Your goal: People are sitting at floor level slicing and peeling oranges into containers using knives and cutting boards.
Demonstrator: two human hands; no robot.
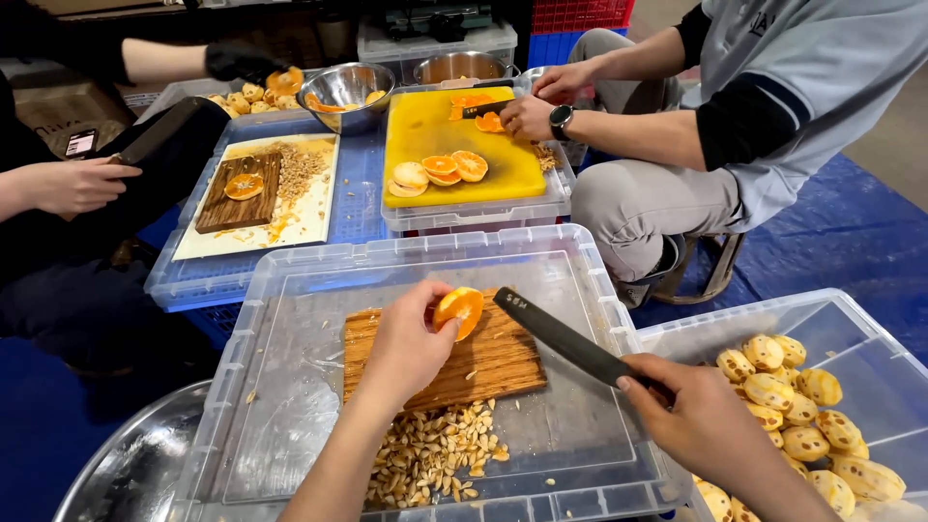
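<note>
The person's left hand pinches an orange fruit half cut-face up just above the wooden board, fingers curled around its rim so the flesh is exposed to the blade, while the right hand has its grip pressed together around the handle of a dark knife whose tip points toward the fruit. The board sits on an upturned clear plastic lid serving as a worktop, so pale seeds gather at its near edge, and a clear bin of peeled yellow fruit waits at the right within easy reach.
</note>
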